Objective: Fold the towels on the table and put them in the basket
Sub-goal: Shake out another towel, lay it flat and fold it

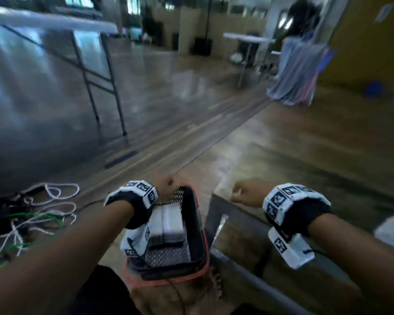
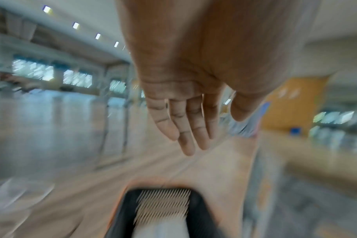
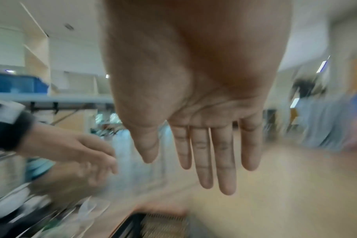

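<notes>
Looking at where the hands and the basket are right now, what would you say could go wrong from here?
1. The basket sits on the floor close beside the table frame; a step or swing could knock it and disturb the folded towels inside.
2. Loose cables lie on the floor to the left, a tripping hazard.
3. Both the left hand and right hand are empty, and the blurred views suggest fast motion.

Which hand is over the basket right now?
The left hand, above the black, orange-rimmed basket's far end; the right hand hangs over the wooden table.
</notes>
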Tool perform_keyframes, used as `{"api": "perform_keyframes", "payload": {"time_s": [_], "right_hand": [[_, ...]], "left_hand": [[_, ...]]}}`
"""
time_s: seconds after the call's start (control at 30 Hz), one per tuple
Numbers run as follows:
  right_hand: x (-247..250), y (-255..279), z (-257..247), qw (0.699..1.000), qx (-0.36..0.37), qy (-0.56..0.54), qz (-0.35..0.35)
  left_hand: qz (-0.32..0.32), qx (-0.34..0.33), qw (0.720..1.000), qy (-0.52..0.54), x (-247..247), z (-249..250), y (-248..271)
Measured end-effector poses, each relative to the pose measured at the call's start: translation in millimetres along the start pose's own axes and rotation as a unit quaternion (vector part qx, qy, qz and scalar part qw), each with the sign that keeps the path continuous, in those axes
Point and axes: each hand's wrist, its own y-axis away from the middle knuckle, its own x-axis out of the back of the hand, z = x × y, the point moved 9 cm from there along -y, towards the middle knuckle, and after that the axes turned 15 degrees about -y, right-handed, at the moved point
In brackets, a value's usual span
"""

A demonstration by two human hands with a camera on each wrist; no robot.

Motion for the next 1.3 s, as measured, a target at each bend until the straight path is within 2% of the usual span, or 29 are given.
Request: {"api": "perform_keyframes", "payload": {"time_s": [0.1, 0.2, 0.3, 0.43, 0.57, 0.73, 0.93, 1.07, 1.17, 1.3], "right_hand": [[70, 78, 22, 0.998, -0.031, -0.004, 0.056], [117, 147, 46, 0.994, -0.049, -0.025, 0.092], [145, 200, 83, 0.988, -0.082, -0.033, 0.128], [158, 255, 140, 0.977, -0.136, -0.040, 0.160], [144, 302, 195, 0.964, -0.199, -0.066, 0.161], [115, 340, 264, 0.946, -0.268, -0.060, 0.175], [54, 341, 359, 0.924, -0.335, -0.105, 0.151], [24, 325, 420, 0.901, -0.375, -0.116, 0.186], [11, 304, 451, 0.906, -0.355, -0.082, 0.215], [1, 276, 472, 0.913, -0.319, 0.019, 0.253]], "left_hand": [[0.080, -0.056, 0.995, -0.022, 90, 64, 37], [0.109, -0.121, 0.985, -0.053, 148, 134, 65], [0.117, -0.194, 0.972, -0.060, 177, 206, 82], [0.140, -0.267, 0.950, -0.075, 181, 290, 89], [0.132, -0.327, 0.928, -0.121, 155, 360, 85], [0.077, -0.393, 0.908, -0.125, 109, 442, 69], [0.028, -0.471, 0.870, -0.144, 24, 539, 57], [0.001, -0.520, 0.835, -0.179, -43, 597, 41], [0.005, -0.518, 0.839, -0.167, -77, 631, 25], [0.023, -0.498, 0.855, -0.143, -100, 659, 2]]}}
